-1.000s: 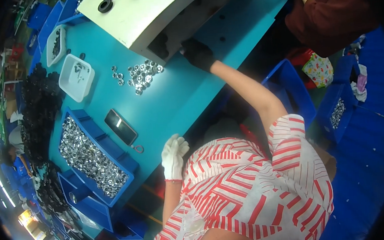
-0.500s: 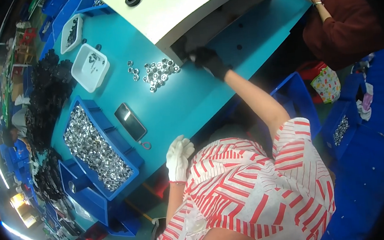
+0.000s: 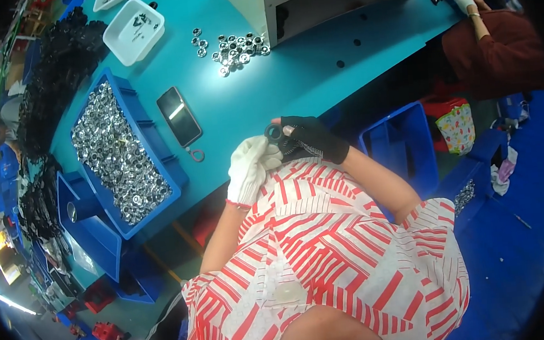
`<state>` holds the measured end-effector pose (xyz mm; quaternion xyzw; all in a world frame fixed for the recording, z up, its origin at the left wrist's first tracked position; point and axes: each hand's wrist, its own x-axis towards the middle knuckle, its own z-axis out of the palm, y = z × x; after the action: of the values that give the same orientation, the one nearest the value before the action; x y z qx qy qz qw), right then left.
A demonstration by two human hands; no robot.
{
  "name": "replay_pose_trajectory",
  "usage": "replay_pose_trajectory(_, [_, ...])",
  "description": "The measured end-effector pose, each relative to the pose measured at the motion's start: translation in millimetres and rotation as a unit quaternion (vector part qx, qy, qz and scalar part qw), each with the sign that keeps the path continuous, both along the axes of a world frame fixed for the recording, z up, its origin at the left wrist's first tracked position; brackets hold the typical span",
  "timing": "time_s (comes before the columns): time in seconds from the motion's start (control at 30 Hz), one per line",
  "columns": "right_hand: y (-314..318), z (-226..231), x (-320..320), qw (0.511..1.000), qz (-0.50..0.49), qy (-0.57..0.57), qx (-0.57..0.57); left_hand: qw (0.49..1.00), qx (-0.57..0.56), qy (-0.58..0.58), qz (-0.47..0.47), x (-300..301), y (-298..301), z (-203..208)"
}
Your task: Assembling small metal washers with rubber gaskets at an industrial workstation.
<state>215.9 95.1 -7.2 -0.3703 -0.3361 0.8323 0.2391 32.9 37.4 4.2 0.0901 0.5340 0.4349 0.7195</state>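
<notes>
Close in front of my body, at the table's near edge, my two hands meet at a small black ring (image 3: 273,132). My right hand (image 3: 314,138), in a black fingerless glove, pinches the ring between thumb and forefinger. My left hand (image 3: 249,166) wears a white glove; its curled fingers close against the ring's left and lower side. Whether the left palm holds anything more is hidden. Left of my hands a phone (image 3: 180,117) with a pink loop lies on the teal table (image 3: 229,109). Several shiny silver round parts (image 3: 237,51) lie loose farther back.
A blue bin (image 3: 180,177) full of silver parts stands at the left. Behind it is a white tray (image 3: 129,46) with small black pieces. A cream metal housing (image 3: 266,17) stands at the back, loose black rings (image 3: 340,64) beside it. A co-worker (image 3: 492,50) works at far right.
My right hand has come back from the housing's opening to my left hand, bringing the black ring. My left hand has closed in on the ring. The whole view has shifted.
</notes>
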Motion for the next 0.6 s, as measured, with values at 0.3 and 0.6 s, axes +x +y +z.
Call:
replay_pose_trajectory(0.3, [-10, 9, -22, 0.949, 0.029, -0.153, 0.275, 0.993, 0.04, -0.105, 0.045, -15, -14, -4])
replay_pose_trajectory(0.6, [-14, -3, -31, 0.892, 0.053, -0.157, 0.421, 0.99, 0.112, -0.087, 0.008, -25, -13, 10])
